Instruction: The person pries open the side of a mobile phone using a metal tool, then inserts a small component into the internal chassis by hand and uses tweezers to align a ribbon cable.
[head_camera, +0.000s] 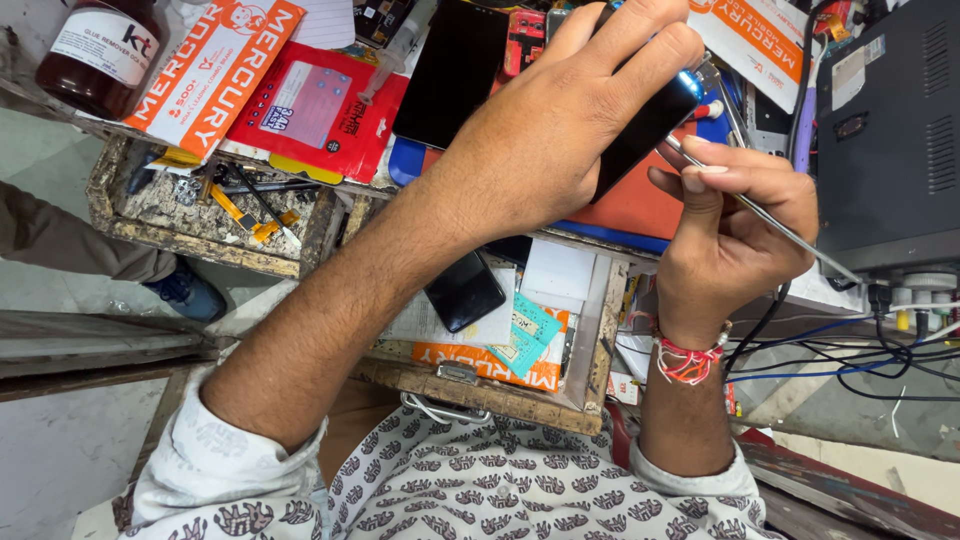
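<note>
The phone (640, 130) held in your hands serves as the reference point for all locations below.

Packages and labels: To the far left of the phone stands a brown bottle (98, 50) with a white rectangular label. Between the bottle and the phone lie a long orange-and-white card (215, 70), set at a slant, and a red packet (320, 110) bearing a pale rectangular sticker and a yellow lower edge. Up and to the right of the phone lies a second orange-and-white card (755, 40). Below the phone, an open wooden drawer (500, 395) holds another orange pack (490, 360), small teal slips (525, 340), white papers and a second dark handset (465, 290). To the right of the phone stands a black box unit (885, 130) with cables beneath it.

Fingers: Your left hand (560, 130) wraps over the phone, fingers curled closed across its back and thumb side underneath, gripping it firmly. Your right hand (730, 230) is closed around a thin metal tool (760, 215), pinched between thumb and forefinger; the tool tip sits at the lower edge of the phone.

Phone condition: The phone is a dark, glossy slab, tilted, raised above an orange mat (640, 205). A small bright blue-white glint shows at its upper right corner. Most of its surface is hidden by your left hand.
</note>
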